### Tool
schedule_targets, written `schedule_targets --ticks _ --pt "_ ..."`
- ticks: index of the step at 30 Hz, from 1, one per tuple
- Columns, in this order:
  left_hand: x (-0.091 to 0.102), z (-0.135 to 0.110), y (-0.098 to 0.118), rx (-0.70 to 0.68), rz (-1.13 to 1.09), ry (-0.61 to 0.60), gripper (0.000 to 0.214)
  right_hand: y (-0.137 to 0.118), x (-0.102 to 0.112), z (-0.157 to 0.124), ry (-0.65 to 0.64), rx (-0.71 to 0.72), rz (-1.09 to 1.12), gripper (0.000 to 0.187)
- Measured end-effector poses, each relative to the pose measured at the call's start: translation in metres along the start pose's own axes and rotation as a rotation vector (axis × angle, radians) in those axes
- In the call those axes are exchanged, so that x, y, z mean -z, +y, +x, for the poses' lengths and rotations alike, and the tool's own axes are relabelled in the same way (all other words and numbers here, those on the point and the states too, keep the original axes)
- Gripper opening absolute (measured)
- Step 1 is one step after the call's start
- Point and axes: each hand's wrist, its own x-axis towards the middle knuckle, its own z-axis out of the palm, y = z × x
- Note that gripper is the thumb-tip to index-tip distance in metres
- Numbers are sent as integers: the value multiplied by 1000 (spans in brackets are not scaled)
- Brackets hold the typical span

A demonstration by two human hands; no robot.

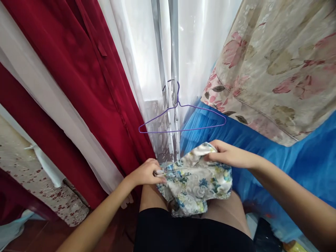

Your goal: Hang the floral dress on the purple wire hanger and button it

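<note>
Between my two hands hangs a white cloth garment (pixel 202 182) with blue and yellow flowers, its exact kind not clear from the folds. My left hand (pixel 149 172) is closed on its left end, and my right hand (pixel 223 153) pinches the upper right edge. The cloth is bunched and droops in front of my thighs. Just above it, a bare purple hanger (pixel 183 130) hangs by its hook at the grey metal bars (pixel 172 70). Neither hand touches the hanger.
Red curtain-like fabric (pixel 105 105) and white fabric (pixel 52 80) hang at the left. On the right hang a beige floral cloth (pixel 278 70) and blue tulle (pixel 304 171). White drapes (pixel 202 45) are behind the bars. Reddish floor (pixel 49 232) shows at lower left.
</note>
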Motion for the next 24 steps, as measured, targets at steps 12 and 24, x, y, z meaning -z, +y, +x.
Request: schedule_targets --ticks 12,24 --pt "128 17 -2 -11 527 441 19 56 38 96 577 156 -578 33" --pt "86 93 66 -290 322 720 10 75 2 60 676 278 -527 41"
